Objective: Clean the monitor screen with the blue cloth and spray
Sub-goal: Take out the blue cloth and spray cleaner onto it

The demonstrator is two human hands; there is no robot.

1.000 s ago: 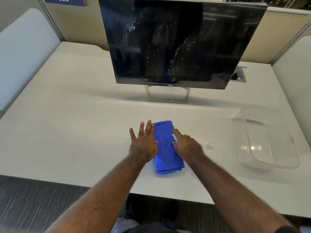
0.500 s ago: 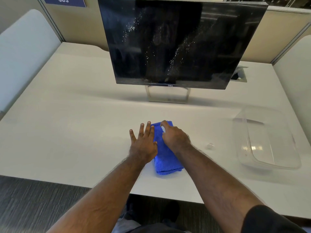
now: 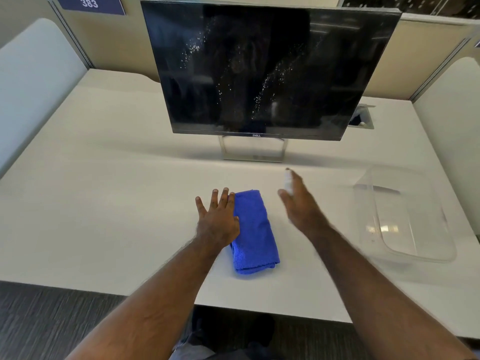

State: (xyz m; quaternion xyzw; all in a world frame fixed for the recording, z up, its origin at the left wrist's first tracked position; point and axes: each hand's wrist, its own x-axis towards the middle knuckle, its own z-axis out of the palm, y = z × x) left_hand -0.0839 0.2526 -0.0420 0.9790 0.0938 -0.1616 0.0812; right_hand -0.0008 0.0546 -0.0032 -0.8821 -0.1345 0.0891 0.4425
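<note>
The black Dell monitor (image 3: 259,71) stands at the back of the desk, with streaks of fine droplets on its screen. A folded blue cloth (image 3: 253,235) lies on the white desk (image 3: 109,203) in front of me. My left hand (image 3: 217,219) lies flat with fingers spread, its thumb side touching the cloth's left edge. My right hand (image 3: 298,203) is lifted to the right of the cloth and blurred by motion. It holds a small white spray bottle (image 3: 287,179), whose top pokes out above the fingers.
A clear plastic tub (image 3: 405,216) sits on the desk at the right. A cable hatch (image 3: 362,118) is set into the desk behind the monitor's right corner. Padded partitions close the left and right sides, and the desk's front edge is near my body.
My right hand moved from the cloth's right side to its top end, then lifted away to the right with the small white bottle. My left hand stayed put.
</note>
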